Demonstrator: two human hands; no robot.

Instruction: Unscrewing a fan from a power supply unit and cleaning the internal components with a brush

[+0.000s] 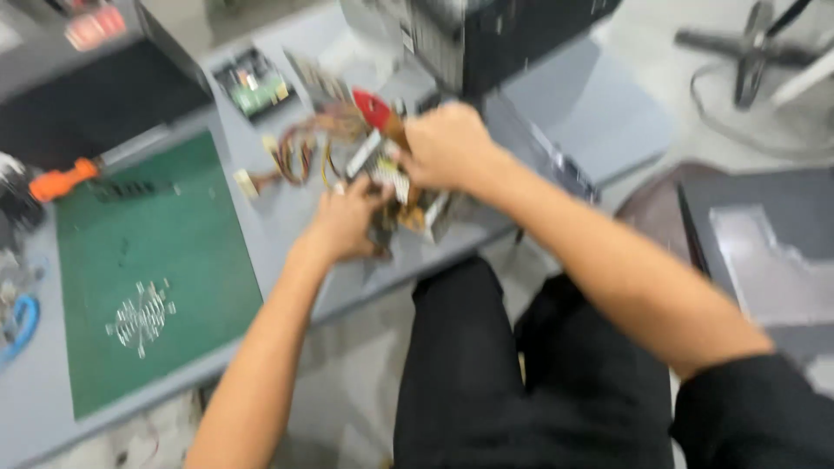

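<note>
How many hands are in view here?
2, both the person's own: left hand grips the wired electronic assembly from below; right hand holds it from above. None others visible.

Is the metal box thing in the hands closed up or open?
Open: the circuit board and its wires are bare between the left hand and right hand.

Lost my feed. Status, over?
Left hand and right hand both gripping circuit board assembly at table edge. Wire bundle alongside. Picture blurred.
</note>
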